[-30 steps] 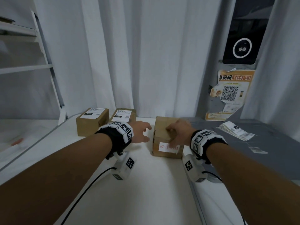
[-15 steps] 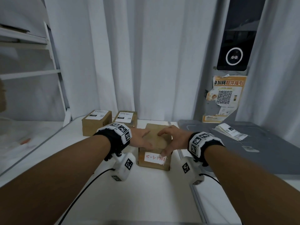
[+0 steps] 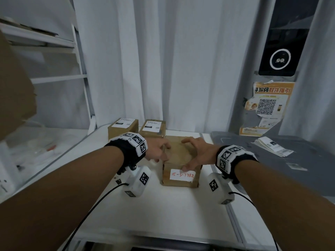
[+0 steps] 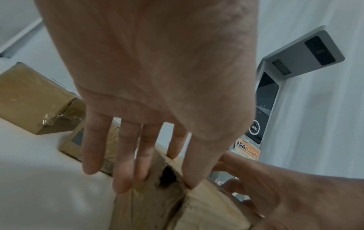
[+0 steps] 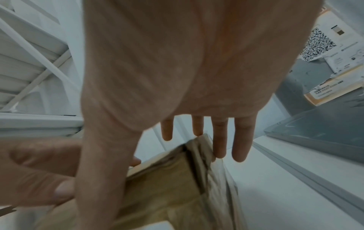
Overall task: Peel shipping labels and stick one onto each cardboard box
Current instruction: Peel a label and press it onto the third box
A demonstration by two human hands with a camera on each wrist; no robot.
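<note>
A plain cardboard box sits mid-table, a white tag with red handwriting on its near face. My left hand holds its left top edge, with the thumb on top and the fingers down the side. My right hand spans the top, thumb on the near edge and fingers reaching past the far corner. The box's top bears no shipping label. A stack of shipping labels lies on the grey surface to the right. Two labelled boxes stand at the back.
A grey surface adjoins the white table on the right, with a loose slip on it. A white shelf rack stands at the left, curtains behind. A dark kiosk screen with a QR poster rises at back right.
The box has slid left, away from the grey surface and nearer the two labelled boxes. My left hand came onto its left edge; my right hand stayed on top.
</note>
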